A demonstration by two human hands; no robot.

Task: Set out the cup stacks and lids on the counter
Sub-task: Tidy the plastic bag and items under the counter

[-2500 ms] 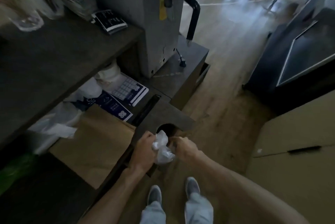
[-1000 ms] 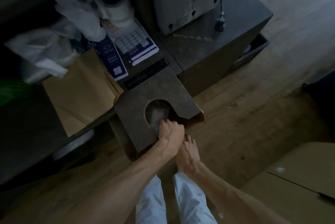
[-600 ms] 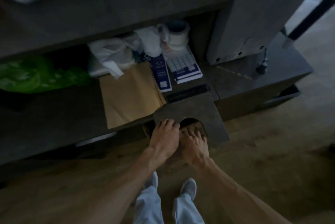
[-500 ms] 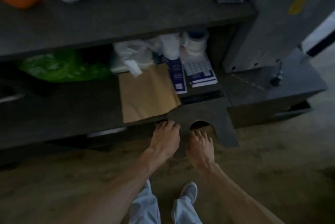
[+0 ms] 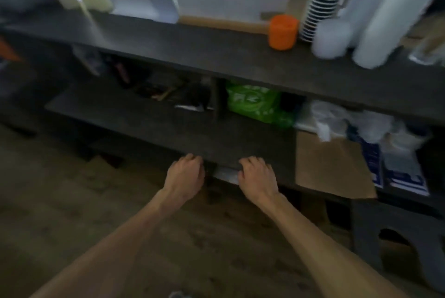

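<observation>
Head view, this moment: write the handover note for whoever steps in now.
Left hand and right hand: fingers curled at the lower shelf front edge, nothing visibly held.
On the counter, at its right end: black-and-white cup stack, white sleeved stacks, orange cup.
Lids: none identifiable; the frame is blurred.
Left: find and set out lids, plus any remaining stacks.

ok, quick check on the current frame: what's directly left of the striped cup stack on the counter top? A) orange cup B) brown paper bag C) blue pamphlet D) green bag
A: the orange cup stands on the counter just left of the striped cup stack; the green bag and brown paper bag sit on the shelf below.
</observation>
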